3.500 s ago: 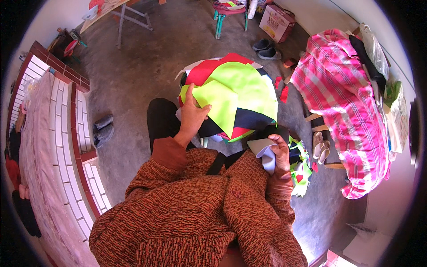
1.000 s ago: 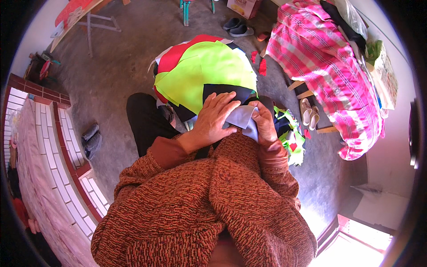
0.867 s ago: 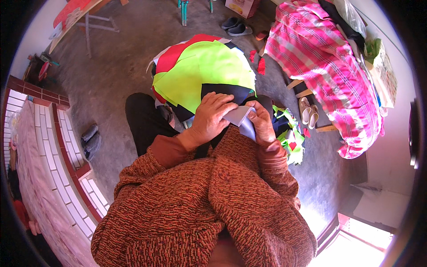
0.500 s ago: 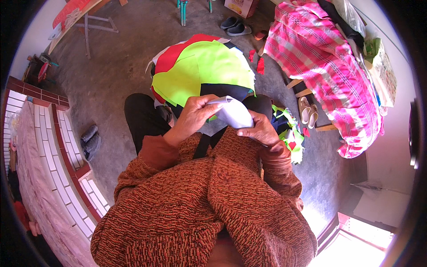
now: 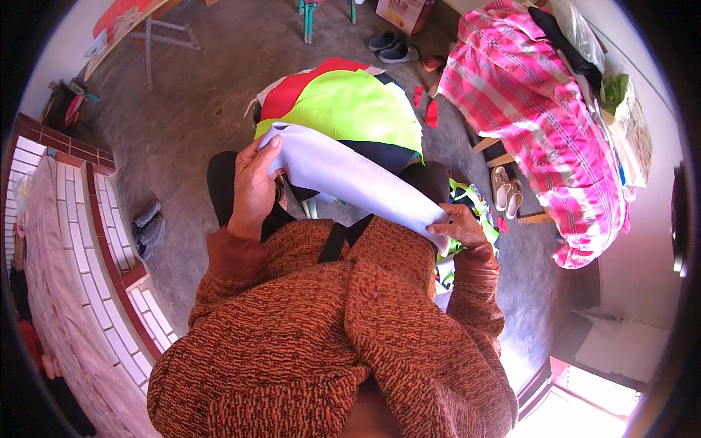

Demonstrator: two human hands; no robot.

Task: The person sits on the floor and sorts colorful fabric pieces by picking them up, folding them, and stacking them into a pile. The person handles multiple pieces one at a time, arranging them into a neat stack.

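A pale lavender piece of fabric [image 5: 343, 171] is stretched out flat between my two hands, slanting from upper left to lower right above my lap. My left hand [image 5: 254, 186] grips its upper left corner, thumb on top. My right hand [image 5: 460, 225] pinches the lower right end. Under it lies a stack of cut cloth pieces [image 5: 347, 106] in lime green, red, black and white. My rust-orange knitted sleeves fill the lower part of the view.
A pink checked cloth [image 5: 537, 117] covers furniture at the right, with sandals [image 5: 507, 191] beside it. Dark shoes [image 5: 148, 225] stand by a low tiled brick wall [image 5: 87, 241] at the left. More shoes [image 5: 392, 47] and a teal stool lie beyond on the concrete floor.
The pale fabric was a small folded bundle held close between both hands; my hands have moved apart and it is now unfolded and pulled out long.
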